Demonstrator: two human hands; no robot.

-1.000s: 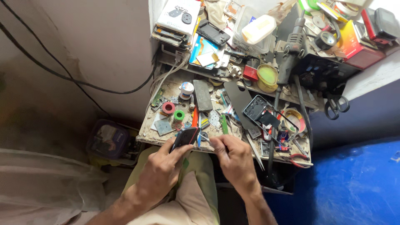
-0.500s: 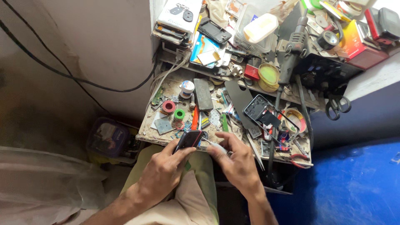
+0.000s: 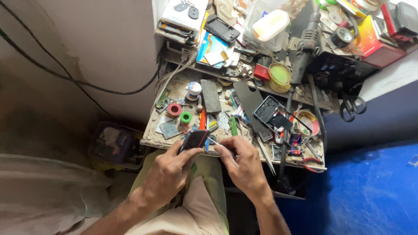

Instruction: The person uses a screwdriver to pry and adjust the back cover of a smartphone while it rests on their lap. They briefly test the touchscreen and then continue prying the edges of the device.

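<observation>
Both hands busy: left hand (image 3: 167, 172) fingers clamp the small phone (image 3: 194, 140); right hand (image 3: 244, 163) fingers pinch a thin tool (image 3: 214, 142) at its edge, case unopened.

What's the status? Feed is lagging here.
Left hand grips small dark phone. Right hand holds thin tool against it. Cluttered workbench ahead.

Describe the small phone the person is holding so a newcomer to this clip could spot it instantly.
Find the cluttered workbench against the pale wall, then its front edge nearest the person. There the left hand grips a small dark phone. Unlike the opened phone shell lying farther back, it has a red rim and is lifted off the bench.
</observation>
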